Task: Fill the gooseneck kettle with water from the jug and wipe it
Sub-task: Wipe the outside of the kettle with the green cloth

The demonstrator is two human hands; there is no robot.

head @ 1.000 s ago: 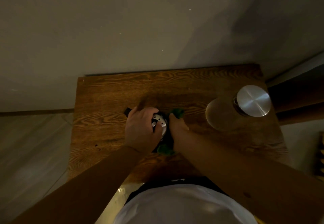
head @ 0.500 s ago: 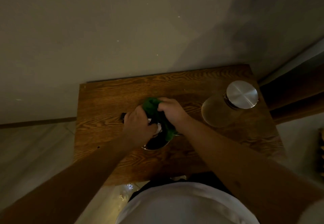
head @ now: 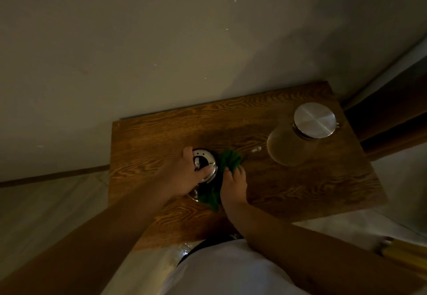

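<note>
The steel gooseneck kettle [head: 206, 159] stands in the middle of a small wooden table [head: 288, 193], seen from above with its shiny lid showing. My left hand [head: 184, 174] grips the kettle's top from the left. My right hand [head: 233, 186] presses a green cloth [head: 227, 160] against the kettle's right side. The glass jug [head: 288, 146] with a round metal lid [head: 314, 120] stands at the table's far right, apart from both hands. The kettle's spout and handle are hidden under my hands.
The table sits against a plain wall [head: 161, 40]. A small pale object [head: 256, 149] lies between the cloth and the jug. Light floor [head: 46, 202] lies to the left, dark furniture [head: 392, 114] to the right, and yellow items [head: 392, 255] at the lower right.
My right hand has carried the green cloth from the kettle's top down to its right side. My left hand has stayed on the kettle's top. The camera has shifted.
</note>
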